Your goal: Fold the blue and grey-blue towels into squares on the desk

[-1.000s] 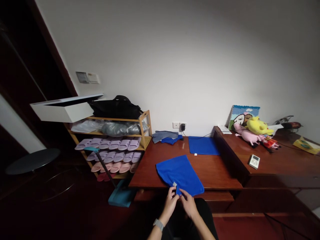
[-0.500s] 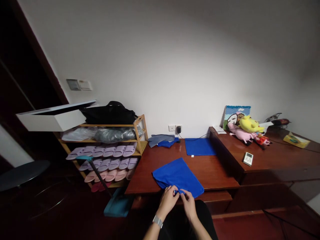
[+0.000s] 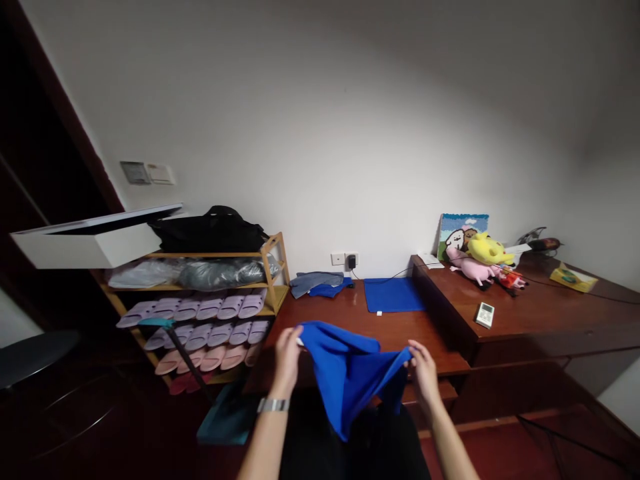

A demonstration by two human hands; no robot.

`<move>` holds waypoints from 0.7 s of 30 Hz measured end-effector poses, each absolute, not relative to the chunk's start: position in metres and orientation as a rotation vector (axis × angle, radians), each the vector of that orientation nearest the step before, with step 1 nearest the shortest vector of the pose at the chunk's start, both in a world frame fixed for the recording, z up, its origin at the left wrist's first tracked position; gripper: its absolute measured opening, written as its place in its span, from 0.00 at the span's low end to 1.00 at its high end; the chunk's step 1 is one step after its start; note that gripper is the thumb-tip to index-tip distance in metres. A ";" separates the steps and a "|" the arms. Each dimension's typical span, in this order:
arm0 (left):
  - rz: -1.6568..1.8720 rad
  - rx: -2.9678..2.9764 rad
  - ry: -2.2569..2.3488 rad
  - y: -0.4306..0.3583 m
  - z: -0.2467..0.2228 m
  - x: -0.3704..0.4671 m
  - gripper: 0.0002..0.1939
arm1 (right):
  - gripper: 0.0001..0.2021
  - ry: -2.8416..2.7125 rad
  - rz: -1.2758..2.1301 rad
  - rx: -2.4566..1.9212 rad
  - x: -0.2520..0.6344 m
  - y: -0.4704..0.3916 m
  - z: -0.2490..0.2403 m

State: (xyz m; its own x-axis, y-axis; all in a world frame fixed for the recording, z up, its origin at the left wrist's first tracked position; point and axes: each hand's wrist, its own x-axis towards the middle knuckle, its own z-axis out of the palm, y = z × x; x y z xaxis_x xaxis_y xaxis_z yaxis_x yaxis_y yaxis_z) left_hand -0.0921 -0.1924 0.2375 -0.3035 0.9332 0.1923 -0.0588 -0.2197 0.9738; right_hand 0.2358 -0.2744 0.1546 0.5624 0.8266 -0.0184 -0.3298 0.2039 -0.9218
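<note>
The left hand [image 3: 289, 353] and right hand [image 3: 423, 370] each pinch an end of the blue cloth [image 3: 345, 373] by the surface's [image 3: 327, 312] near edge, apparently spaced so its middle hangs loosely.

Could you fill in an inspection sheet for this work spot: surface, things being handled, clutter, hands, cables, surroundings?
Surface: brown desk, glossy.
Things handled: blue cloth, held up, sagging between the hands.
Clutter: flat blue cloth and grey cloth at the back; soft toys and white device on the right-hand cabinet.
Hands: left hand and right hand each grip the held cloth.
Cables: black plug in the wall; thin dark cable trails toward the cabinet.
Surroundings: slippers on a wooden rack, left; white wall behind.
</note>
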 end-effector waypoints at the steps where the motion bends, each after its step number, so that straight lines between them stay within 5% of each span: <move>1: 1.711 1.060 1.274 -0.187 0.248 -0.113 0.18 | 0.28 -0.553 0.846 -1.100 0.262 -0.280 0.166; 8: 2.009 0.592 1.311 -0.194 0.265 -0.224 0.16 | 0.34 -0.616 0.709 -1.298 0.389 -0.349 0.200; 21: 1.882 0.481 1.363 -0.180 0.241 -0.206 0.10 | 0.31 -0.594 0.770 -1.289 0.410 -0.355 0.165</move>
